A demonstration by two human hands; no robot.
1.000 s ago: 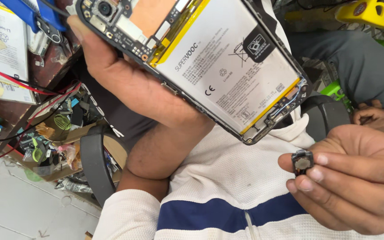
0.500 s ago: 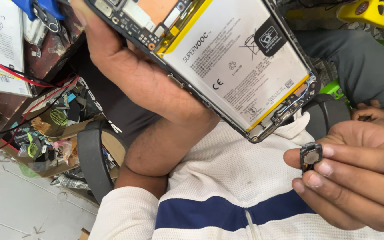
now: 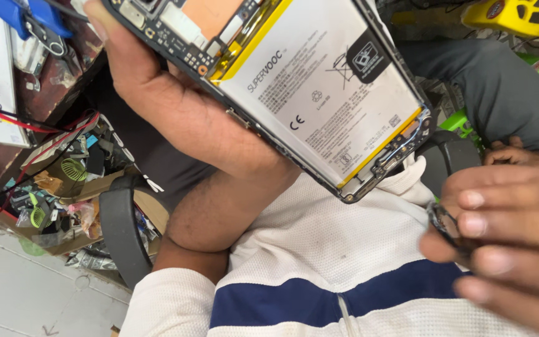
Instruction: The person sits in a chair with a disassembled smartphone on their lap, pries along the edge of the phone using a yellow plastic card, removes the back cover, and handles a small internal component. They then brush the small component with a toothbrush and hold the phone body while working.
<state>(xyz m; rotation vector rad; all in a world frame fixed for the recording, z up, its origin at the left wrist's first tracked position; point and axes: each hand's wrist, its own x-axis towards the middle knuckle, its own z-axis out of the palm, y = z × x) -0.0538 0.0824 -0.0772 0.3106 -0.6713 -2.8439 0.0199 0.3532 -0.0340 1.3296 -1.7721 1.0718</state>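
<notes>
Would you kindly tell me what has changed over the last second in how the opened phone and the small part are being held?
The right hand turned the small dark metal part from face-on to edge-on and drew nearer the camera. The left hand shifted the opened black phone with its white battery slightly up and left. Both grips held; nothing was released.

Between the opened phone [image 3: 307, 87] and the right hand [image 3: 506, 249] lies a band of open room over the white shirt [image 3: 344, 249], wide enough for fingers to pass. To the left, the left hand [image 3: 176, 106] and forearm block the way. Beyond them a cluttered box of parts [image 3: 63, 193] and red wires [image 3: 26, 125] crowd the tabletop [image 3: 51, 100] edge. Another person's grey-clad leg [image 3: 500, 87] closes the upper right.
</notes>
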